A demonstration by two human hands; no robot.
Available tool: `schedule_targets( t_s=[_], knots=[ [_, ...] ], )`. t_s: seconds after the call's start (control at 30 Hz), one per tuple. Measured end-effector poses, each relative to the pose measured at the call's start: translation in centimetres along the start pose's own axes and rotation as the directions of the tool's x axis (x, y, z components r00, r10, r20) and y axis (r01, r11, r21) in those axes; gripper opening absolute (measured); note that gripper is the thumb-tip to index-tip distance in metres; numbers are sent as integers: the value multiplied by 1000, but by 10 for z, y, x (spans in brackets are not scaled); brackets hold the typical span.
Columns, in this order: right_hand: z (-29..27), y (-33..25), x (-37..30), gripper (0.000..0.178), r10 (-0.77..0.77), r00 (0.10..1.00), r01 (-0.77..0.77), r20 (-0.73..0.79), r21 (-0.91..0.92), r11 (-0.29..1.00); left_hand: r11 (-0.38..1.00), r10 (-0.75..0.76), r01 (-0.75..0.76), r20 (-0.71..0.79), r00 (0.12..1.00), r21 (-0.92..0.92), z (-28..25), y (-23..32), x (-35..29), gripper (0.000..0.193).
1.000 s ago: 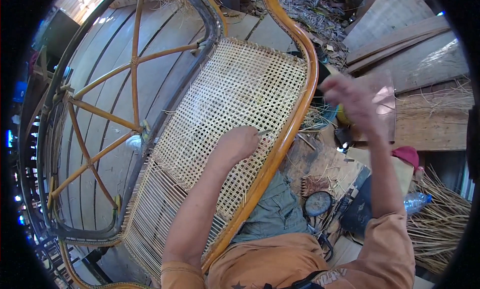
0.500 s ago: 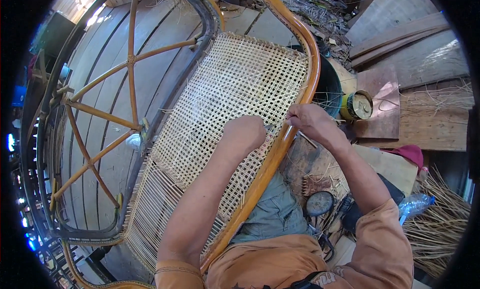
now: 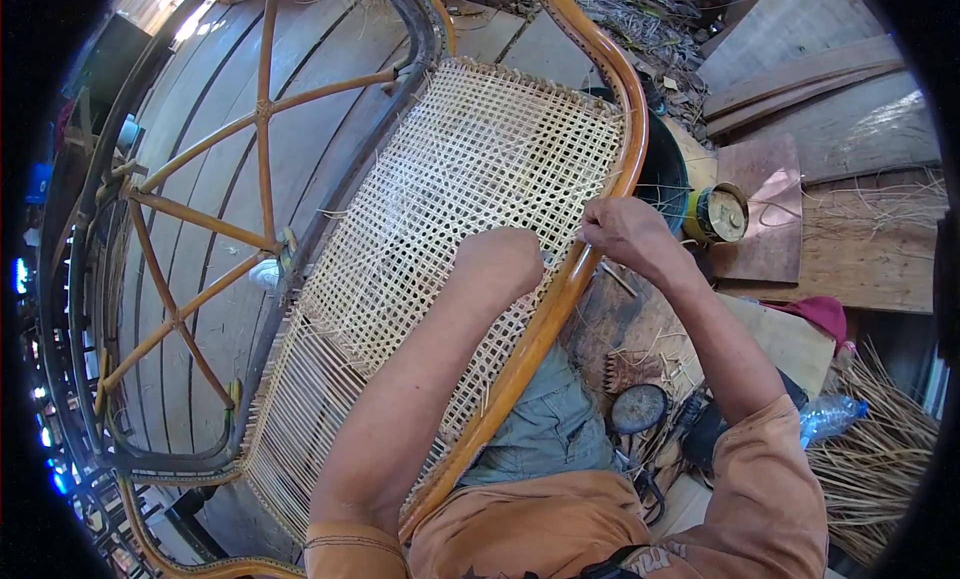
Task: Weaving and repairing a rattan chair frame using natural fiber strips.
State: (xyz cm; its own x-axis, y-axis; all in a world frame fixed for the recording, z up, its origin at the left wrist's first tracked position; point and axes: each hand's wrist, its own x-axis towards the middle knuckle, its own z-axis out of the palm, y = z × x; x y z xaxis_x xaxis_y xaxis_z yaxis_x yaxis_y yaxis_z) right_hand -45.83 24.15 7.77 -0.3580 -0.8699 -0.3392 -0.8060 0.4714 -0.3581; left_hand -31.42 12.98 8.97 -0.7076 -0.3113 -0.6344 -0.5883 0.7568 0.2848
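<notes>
A panel of pale woven cane (image 3: pixel 440 169) is stretched in a varnished rattan frame (image 3: pixel 560 314) across my lap. Its upper part has a dense open-hole weave, while the lower left shows only parallel strands (image 3: pixel 290 409). My left hand (image 3: pixel 500 261) lies over the weave near the frame's right rail, closed in a fist with the back of the hand up. Across a small gap, my right hand (image 3: pixel 628 231) is closed in a pinch at that rail. Whatever lies within either set of fingers is hidden or too thin to make out.
On the left stands a dark frame with crossed rattan poles (image 3: pixel 265 109) over a plank floor. To the right are a yellow tin (image 3: pixel 720 214), a dark bucket (image 3: pixel 660 169), boards (image 3: pixel 830 239), a plastic bottle (image 3: pixel 832 416) and a bundle of cane strips (image 3: pixel 880 459).
Both hands have shifted slightly to the right in the picture, and the frame has shifted a little too. The thin grey piece seen earlier beside my left hand is now mostly hidden.
</notes>
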Motion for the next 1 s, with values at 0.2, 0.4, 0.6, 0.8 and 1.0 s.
schedule_targets(
  t_s=[0.2, 0.4, 0.6, 0.8, 1.0],
  knots=[
    [1, -1, 5, 19, -46, 998, 46, -29, 0, 999, 1000, 13, -13, 55, 998, -5, -10, 10, -2, 29],
    [1, 4, 18, 18, -75, 996, 78, 53, -60, 995, 988, -30, 57, 188, 982, -141, -8, 15, 12, 24],
    [2, 7, 32, 16, -177, 976, 189, 126, -90, 978, 986, -36, 71, 226, 974, -152, 5, 13, 20, 26],
    [-5, 7, 56, 12, -186, 906, 220, 381, -48, 974, 971, 35, -58, -104, 994, -233, 26, 14, -1, 24],
    [-1, -8, 66, 13, -213, 865, 283, 453, -92, 955, 971, 41, -66, -111, 993, -230, 36, 8, 1, 26]
  ],
)
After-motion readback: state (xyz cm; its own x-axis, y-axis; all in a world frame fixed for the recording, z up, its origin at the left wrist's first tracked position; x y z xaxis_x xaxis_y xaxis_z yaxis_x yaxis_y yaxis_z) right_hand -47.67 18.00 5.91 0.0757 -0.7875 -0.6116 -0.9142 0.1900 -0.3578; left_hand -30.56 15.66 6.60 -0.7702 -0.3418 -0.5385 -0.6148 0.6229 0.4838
